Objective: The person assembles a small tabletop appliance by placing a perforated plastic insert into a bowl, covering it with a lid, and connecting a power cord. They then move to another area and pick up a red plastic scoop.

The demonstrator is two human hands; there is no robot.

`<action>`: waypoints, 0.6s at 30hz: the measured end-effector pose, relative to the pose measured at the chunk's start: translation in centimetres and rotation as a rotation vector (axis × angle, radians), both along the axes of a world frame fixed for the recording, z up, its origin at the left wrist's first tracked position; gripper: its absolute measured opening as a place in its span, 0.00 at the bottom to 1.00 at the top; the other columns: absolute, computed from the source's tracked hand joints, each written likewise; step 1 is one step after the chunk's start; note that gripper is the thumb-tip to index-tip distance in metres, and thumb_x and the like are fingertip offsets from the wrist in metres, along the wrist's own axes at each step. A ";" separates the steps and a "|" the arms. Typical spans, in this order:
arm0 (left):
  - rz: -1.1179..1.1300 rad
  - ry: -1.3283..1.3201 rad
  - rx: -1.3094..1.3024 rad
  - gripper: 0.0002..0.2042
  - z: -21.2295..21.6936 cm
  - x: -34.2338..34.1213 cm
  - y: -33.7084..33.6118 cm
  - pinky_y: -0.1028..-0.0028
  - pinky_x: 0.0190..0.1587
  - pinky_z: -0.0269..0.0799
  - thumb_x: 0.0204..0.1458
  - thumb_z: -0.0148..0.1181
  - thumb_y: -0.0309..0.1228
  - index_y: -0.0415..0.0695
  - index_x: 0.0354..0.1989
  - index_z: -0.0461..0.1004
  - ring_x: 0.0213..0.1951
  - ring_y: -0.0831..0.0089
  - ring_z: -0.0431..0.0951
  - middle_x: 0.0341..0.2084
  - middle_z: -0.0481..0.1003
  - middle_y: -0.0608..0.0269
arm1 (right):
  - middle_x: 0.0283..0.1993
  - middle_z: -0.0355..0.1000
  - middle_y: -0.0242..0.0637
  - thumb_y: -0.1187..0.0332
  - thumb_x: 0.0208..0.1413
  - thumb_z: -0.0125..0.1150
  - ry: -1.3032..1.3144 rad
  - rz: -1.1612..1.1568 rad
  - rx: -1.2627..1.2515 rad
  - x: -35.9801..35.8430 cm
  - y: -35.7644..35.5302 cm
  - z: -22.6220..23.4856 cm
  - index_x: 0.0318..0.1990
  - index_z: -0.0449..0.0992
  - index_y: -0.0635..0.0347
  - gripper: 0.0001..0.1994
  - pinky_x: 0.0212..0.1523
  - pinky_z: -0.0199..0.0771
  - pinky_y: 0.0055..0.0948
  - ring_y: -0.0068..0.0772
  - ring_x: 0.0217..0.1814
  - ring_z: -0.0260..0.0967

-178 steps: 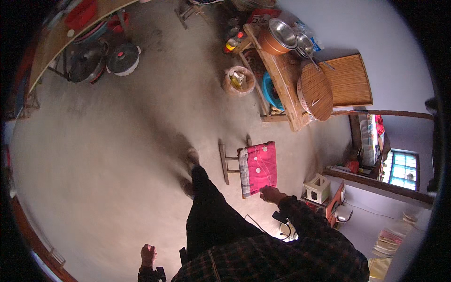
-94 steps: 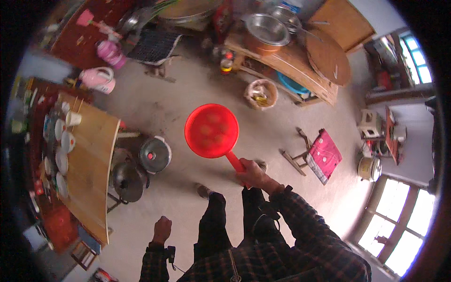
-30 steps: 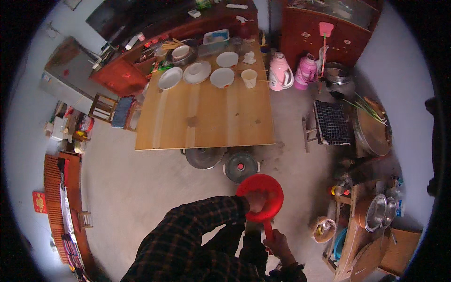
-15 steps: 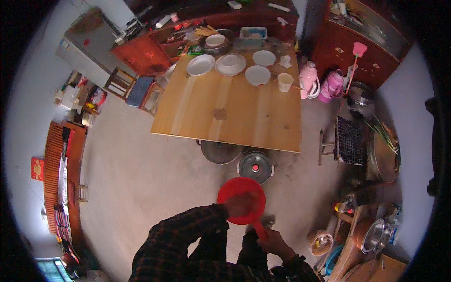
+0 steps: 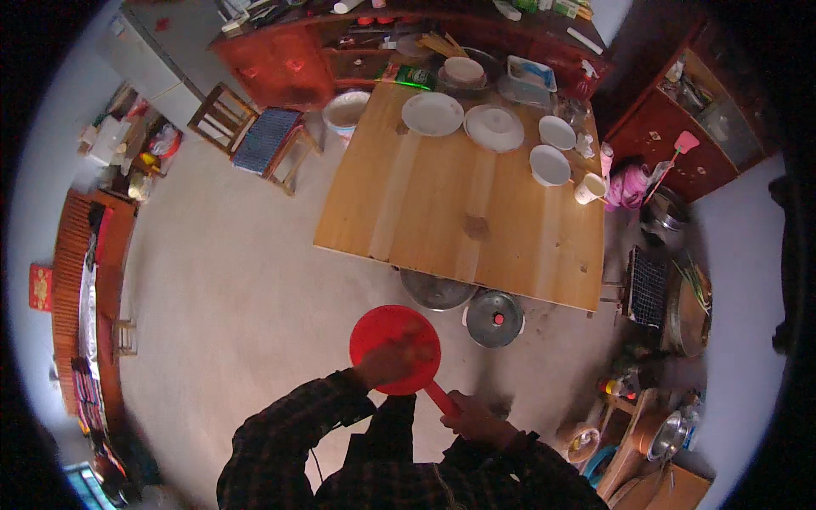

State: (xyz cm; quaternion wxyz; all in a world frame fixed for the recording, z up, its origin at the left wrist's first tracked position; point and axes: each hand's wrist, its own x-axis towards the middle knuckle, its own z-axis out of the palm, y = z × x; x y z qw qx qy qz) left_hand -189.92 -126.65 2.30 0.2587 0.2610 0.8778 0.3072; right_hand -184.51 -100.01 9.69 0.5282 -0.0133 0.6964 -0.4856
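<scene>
The red strainer (image 5: pixel 393 344) is off every surface and carried in front of the body, above bare floor, near the front edge of the wooden table (image 5: pixel 450 212) but apart from it. The left hand (image 5: pixel 393 359) lies across the round bowl of the strainer, fingers spread on or in it; whether it grips the rim or only rests there cannot be told, as the hand is blurred. The right hand (image 5: pixel 472 418) is closed around the lower end of the red handle and bears the tool. The bowl sits up and to the left of that grip, the handle slanting down to the right. Judged from this, lifting is done; the strainer is not yet set down or put to use. Two metal pots (image 5: pixel 495 318) stand under the table edge, to the right of the strainer.
</scene>
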 end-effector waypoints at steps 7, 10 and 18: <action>0.293 -0.200 -0.109 0.25 -0.8 -4.0 -8.1 0.55 0.44 0.76 0.50 0.64 0.40 0.47 0.56 0.71 0.43 0.51 0.80 0.42 0.78 0.50 | 0.25 0.71 0.38 0.62 0.55 0.65 0.029 0.064 -0.070 -5.9 -7.8 0.2 0.48 0.67 0.63 0.19 0.22 0.74 0.32 0.30 0.21 0.71; 0.317 -0.210 -0.131 0.25 -1.5 -6.2 -9.1 0.55 0.44 0.76 0.47 0.66 0.41 0.43 0.53 0.72 0.43 0.51 0.80 0.38 0.79 0.49 | 0.37 0.74 0.45 0.61 0.55 0.63 0.165 0.154 -0.010 -8.3 -8.4 0.4 0.57 0.66 0.66 0.26 0.34 0.77 0.39 0.37 0.32 0.75; 0.155 -0.166 -0.267 0.26 0.8 -13.7 -8.2 0.52 0.43 0.76 0.49 0.63 0.40 0.44 0.55 0.67 0.42 0.49 0.80 0.37 0.79 0.50 | 0.27 0.75 0.42 0.61 0.55 0.64 0.222 0.070 -0.096 -14.6 -8.1 -0.1 0.53 0.67 0.63 0.22 0.22 0.75 0.33 0.35 0.23 0.75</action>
